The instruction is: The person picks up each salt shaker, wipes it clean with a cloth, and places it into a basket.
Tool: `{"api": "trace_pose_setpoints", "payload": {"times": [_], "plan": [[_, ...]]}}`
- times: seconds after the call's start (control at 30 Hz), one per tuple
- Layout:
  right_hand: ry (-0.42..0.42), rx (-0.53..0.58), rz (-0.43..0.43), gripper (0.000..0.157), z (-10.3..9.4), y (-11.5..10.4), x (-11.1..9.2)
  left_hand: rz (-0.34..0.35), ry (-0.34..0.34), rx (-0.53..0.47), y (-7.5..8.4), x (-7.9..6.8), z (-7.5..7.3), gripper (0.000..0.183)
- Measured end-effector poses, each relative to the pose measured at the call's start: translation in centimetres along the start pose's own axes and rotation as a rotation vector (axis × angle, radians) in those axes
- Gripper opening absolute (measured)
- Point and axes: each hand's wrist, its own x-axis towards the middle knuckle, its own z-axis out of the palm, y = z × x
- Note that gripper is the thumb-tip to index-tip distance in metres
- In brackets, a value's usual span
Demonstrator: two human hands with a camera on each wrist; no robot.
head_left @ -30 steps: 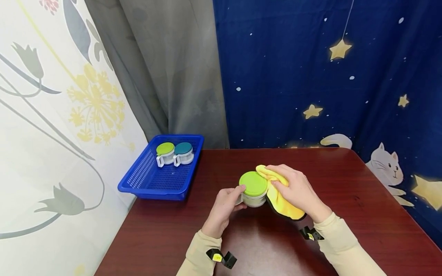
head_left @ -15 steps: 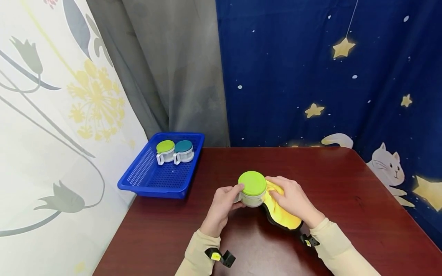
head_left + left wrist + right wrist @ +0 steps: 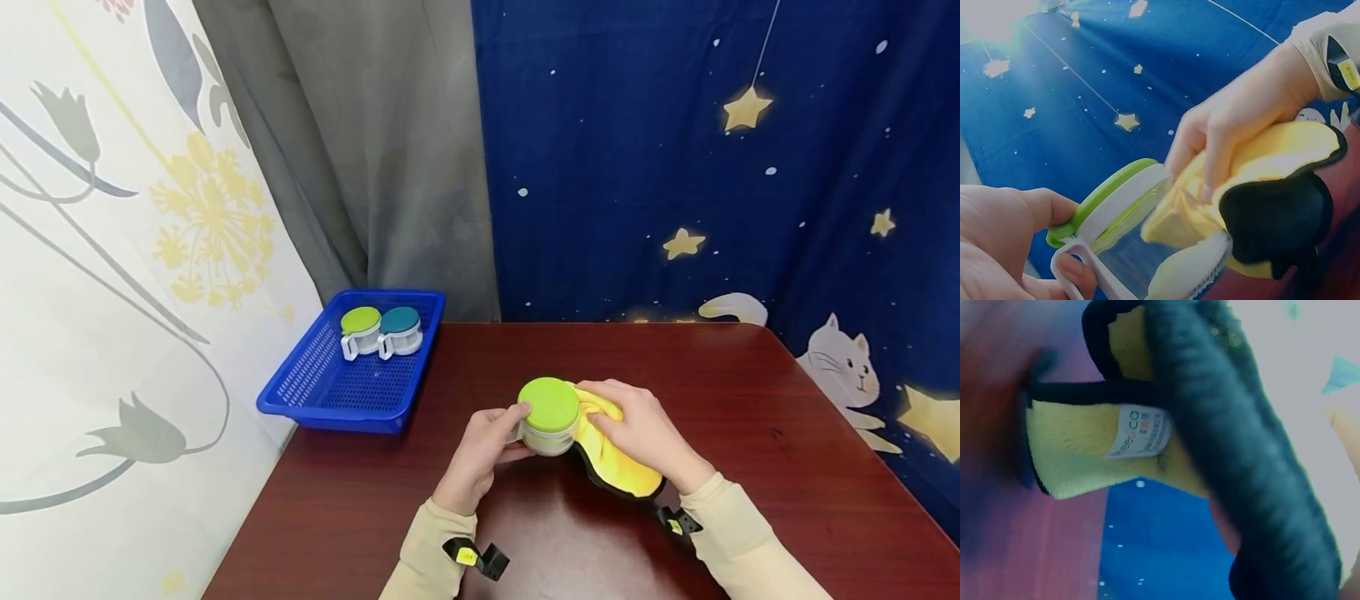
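Note:
My left hand point(image 3: 483, 454) grips a clear seasoning jar point(image 3: 549, 439) by its white handle, the thumb pressing the edge of its green lid point(image 3: 548, 404). The jar is held over the table, and a white piece shows in its lower part in the left wrist view. My right hand point(image 3: 637, 421) pinches a yellow cloth point(image 3: 618, 462) with a dark edge and presses it to the jar's right side. Folds of the cloth point(image 3: 1182, 215) lie against the clear wall. In the right wrist view the cloth point(image 3: 1079, 434) and its white label point(image 3: 1141, 431) fill much of the frame, hiding the jar.
A blue basket point(image 3: 333, 417) stands at the table's left back. Inside are a green-lidded jar point(image 3: 362, 327) and a teal-lidded jar point(image 3: 401, 327), side by side. The brown table point(image 3: 750, 400) ends at a grey curtain point(image 3: 405, 167) and a blue star-patterned curtain point(image 3: 615, 167).
My right hand has drawn the cloth from the lid's edge down onto the jar's side, and the cloth's loose end has shifted. My left hand keeps its grip on the handle, nearly in place.

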Motion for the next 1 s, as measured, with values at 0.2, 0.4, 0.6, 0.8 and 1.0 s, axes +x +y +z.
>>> {"api": "trace_pose_setpoints", "payload": {"times": [0.2,0.4,0.6,0.8,1.0], "plan": [[0.001,0.090,-0.041,0.047,-2.0,-0.8,1.1,-0.011,-0.054,0.023,-0.1,0.1,-0.2,0.036],[-0.044,0.147,-0.072,0.044,-2.9,-1.0,1.5,-0.025,-0.058,0.058,-0.2,0.0,-0.3,0.037],[-0.085,0.182,-0.054,0.045,-2.8,-1.0,1.5,-0.024,-0.066,0.069,0.0,-0.4,-0.3,0.033],[-0.099,0.099,-0.060,0.046,-0.7,-0.1,1.2,0.009,-0.029,-0.028,0.5,-0.5,-0.4,0.034],[-0.110,0.019,-0.071,0.044,1.1,0.7,0.2,-0.017,-0.023,-0.033,0.3,-0.5,-0.5,0.036]]}}
